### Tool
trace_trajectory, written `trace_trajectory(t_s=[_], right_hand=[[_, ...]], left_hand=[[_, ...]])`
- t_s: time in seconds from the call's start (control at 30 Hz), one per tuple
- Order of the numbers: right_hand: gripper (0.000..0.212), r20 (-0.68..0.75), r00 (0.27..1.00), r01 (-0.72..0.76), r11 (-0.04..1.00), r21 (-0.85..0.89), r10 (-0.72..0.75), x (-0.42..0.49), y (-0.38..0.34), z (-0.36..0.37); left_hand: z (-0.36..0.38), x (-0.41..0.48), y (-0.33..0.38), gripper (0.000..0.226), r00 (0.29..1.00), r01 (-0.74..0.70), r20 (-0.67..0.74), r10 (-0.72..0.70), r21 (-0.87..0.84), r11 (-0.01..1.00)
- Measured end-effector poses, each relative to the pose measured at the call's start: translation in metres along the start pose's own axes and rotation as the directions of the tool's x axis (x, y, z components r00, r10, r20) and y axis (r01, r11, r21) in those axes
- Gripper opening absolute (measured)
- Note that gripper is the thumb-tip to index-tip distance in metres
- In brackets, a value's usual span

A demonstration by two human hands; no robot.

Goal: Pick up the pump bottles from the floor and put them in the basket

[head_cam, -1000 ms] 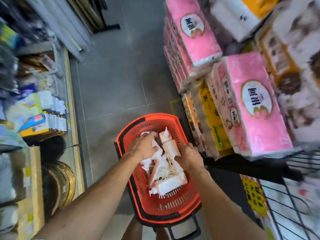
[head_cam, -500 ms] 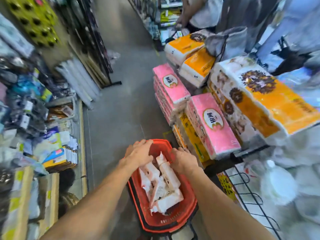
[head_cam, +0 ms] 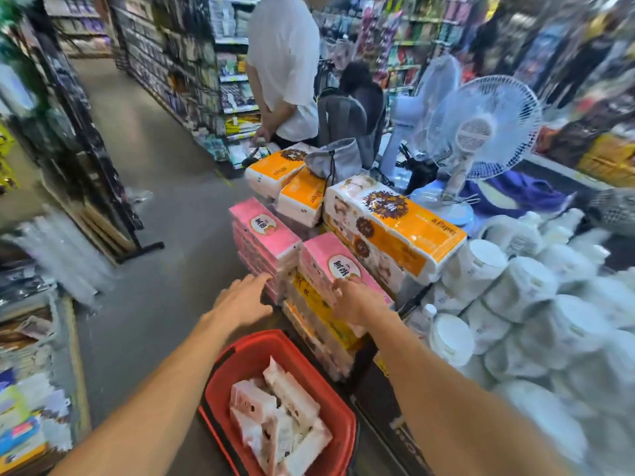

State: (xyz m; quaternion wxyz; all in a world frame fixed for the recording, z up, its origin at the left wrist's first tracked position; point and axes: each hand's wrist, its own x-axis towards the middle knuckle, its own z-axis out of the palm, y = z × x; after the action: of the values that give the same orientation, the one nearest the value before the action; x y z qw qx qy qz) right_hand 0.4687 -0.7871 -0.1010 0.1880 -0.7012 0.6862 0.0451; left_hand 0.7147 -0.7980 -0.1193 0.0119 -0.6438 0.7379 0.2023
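Your left hand (head_cam: 244, 304) and right hand (head_cam: 357, 304), both empty and slack-fingered, hover beyond one red plastic basket (head_cam: 261, 335) of white pump bottles (head_cam: 292, 393), count blurred; bare grey floor (head_cam: 154, 297) leftward.

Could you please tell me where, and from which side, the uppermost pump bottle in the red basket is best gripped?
Probably round the middle of the uppermost pump bottle, from above: it lies on its side across the other bottles, and the basket's walls block any sideways approach. Its narrow end, pointing toward the far rim, looks too slim to hold firmly.
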Motion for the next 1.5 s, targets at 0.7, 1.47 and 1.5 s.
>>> trace_trajectory(t_s=[0.7,1.47,1.5], right_hand=[[0.061,-0.193,0.797,-0.528,0.816,0.236,0.572,-0.215,0.156,-0.007],[0.062,-0.078,0.058,-0.852,0.090,0.516,0.995,-0.601,0.256,0.072],[0.060,-0.067,0.013,-0.850,0.046,0.525,0.998,-0.613,0.254,0.078]], left_hand=[[0.053,-0.021,0.176,0.074,0.832,-0.545,0.176,0.527,0.076,0.835],[0.186,-0.253,0.531,0.083,0.058,-0.998,0.355,0.933,0.000,0.062],[0.193,-0.263,0.538,0.083,0.022,-0.999,0.379,0.925,-0.021,0.032]])
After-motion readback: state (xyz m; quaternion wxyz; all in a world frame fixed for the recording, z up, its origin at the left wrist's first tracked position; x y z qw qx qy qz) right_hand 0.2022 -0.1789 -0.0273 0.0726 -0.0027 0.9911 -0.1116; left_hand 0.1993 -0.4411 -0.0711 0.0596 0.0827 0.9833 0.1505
